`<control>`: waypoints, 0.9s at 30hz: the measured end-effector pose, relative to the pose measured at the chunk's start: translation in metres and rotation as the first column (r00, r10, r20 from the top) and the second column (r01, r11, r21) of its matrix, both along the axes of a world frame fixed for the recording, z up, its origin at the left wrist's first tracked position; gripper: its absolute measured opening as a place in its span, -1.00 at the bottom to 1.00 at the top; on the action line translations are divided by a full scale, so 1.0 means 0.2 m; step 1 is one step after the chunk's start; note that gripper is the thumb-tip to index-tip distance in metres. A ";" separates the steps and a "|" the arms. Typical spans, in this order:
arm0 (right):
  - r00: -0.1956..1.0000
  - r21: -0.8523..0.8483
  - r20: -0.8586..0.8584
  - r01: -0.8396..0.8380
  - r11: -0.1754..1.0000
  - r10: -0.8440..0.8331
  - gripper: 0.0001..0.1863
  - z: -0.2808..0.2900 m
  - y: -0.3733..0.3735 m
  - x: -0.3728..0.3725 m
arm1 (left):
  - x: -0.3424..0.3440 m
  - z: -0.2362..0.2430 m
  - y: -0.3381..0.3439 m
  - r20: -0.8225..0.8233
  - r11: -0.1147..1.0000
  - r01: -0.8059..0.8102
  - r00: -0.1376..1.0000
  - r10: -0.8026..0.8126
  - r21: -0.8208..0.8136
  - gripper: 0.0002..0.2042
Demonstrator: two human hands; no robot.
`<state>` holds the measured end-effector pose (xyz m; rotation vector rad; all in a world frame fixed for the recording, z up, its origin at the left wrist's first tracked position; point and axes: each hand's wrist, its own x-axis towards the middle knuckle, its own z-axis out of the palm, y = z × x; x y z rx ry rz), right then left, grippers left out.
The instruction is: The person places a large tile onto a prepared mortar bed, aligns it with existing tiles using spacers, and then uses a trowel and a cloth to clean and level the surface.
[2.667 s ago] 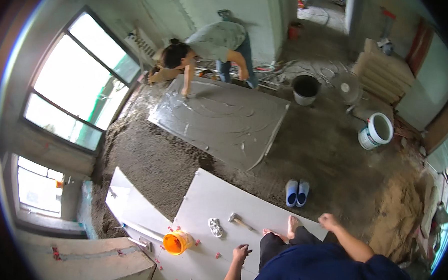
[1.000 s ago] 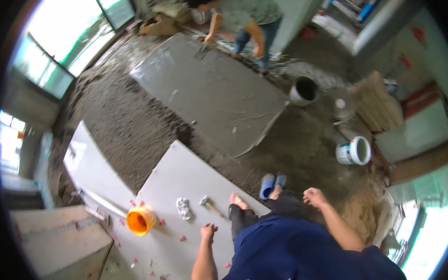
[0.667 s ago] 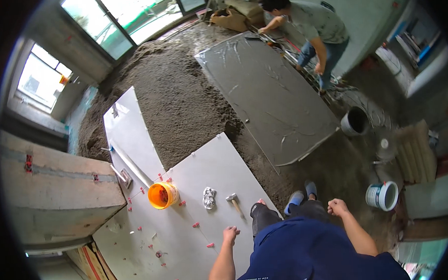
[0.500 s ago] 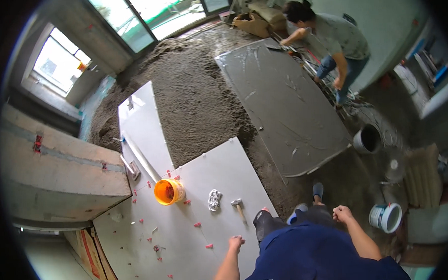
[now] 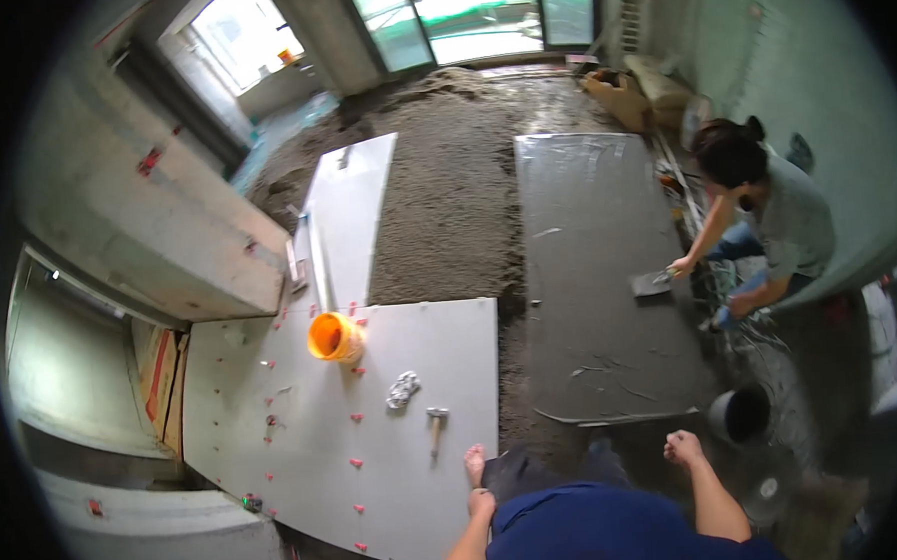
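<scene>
My left hand (image 5: 482, 500) hangs at my dark trouser leg, fingers curled; anything inside them is hidden. My right hand (image 5: 682, 446) is out to the right, loosely closed with nothing visible in it. My bare left foot (image 5: 475, 463) is on white slabs (image 5: 445, 335). On them lie a hammer (image 5: 436, 431), a crumpled white bundle (image 5: 403, 390), small red clips (image 5: 356, 417) and an orange bucket (image 5: 336, 337). Ahead right, a co-worker (image 5: 786, 215) bends over a grey mortar-coated slab (image 5: 588, 254), holding a trowel (image 5: 651, 284) on it.
Rough sand-mortar bed (image 5: 446, 220) stretches toward glass doors (image 5: 482, 18). A concrete wall section (image 5: 146, 223) stands left. A dark bucket (image 5: 740, 413) sits near the grey slab's front corner. Pipes and hoses (image 5: 746, 337) lie along the right wall, with sacks (image 5: 650, 91) farther back.
My view has swung toward the glass doors, so the room appears squarer. My left hand has moved against my leg. The co-worker's trowel has moved from the slab's far end to its right middle.
</scene>
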<state>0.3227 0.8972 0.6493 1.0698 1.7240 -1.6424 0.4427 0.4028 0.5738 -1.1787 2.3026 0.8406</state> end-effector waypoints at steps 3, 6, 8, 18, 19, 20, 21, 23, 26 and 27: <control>0.997 0.158 0.047 -0.074 0.985 0.067 -0.85 -0.03 0.28 -0.03 | 0.08 0.13 0.12 0.116 0.954 -0.226 0.972 0.206 0.196 -0.77; 0.997 0.233 0.076 -0.027 0.972 0.010 -0.85 -0.13 0.45 0.02 | 0.16 0.25 0.11 0.183 0.898 -0.286 0.954 0.236 0.333 -0.75; 0.990 0.176 0.096 0.083 0.981 -0.101 -0.87 -0.26 0.52 0.08 | 0.18 0.23 0.07 0.217 0.851 -0.337 0.938 0.268 0.404 -0.72; 0.986 0.035 0.141 -0.096 0.995 0.091 -0.80 -0.24 0.18 0.36 | -0.12 0.45 0.31 0.203 0.856 -0.187 0.974 0.099 0.482 -0.63; 0.988 0.039 0.120 -0.102 0.994 0.096 -0.82 -0.24 0.19 0.37 | -0.15 0.43 0.31 0.199 0.879 -0.105 0.980 0.012 0.466 -0.64; 0.992 0.052 0.117 -0.056 0.997 0.050 -0.81 -0.24 0.22 0.37 | -0.17 0.42 0.32 0.195 0.893 -0.020 0.978 -0.076 0.449 -0.65; 0.994 0.077 0.105 -0.029 0.997 0.021 -0.81 -0.24 0.26 0.38 | -0.19 0.38 0.33 0.098 0.895 0.048 0.990 -0.102 0.444 -0.67; 0.997 0.109 0.078 0.020 0.994 -0.028 -0.80 -0.28 0.40 0.42 | -0.23 0.41 0.38 0.109 0.870 -0.014 0.993 -0.045 0.492 -0.67; 0.995 0.176 0.090 0.031 0.984 -0.047 -0.79 -0.32 0.51 0.42 | -0.28 0.40 0.37 0.094 0.836 -0.043 0.996 -0.010 0.548 -0.65; 0.993 0.158 0.083 0.070 0.985 -0.084 -0.79 -0.34 0.54 0.44 | -0.30 0.43 0.40 0.088 0.856 0.059 0.989 -0.121 0.514 -0.65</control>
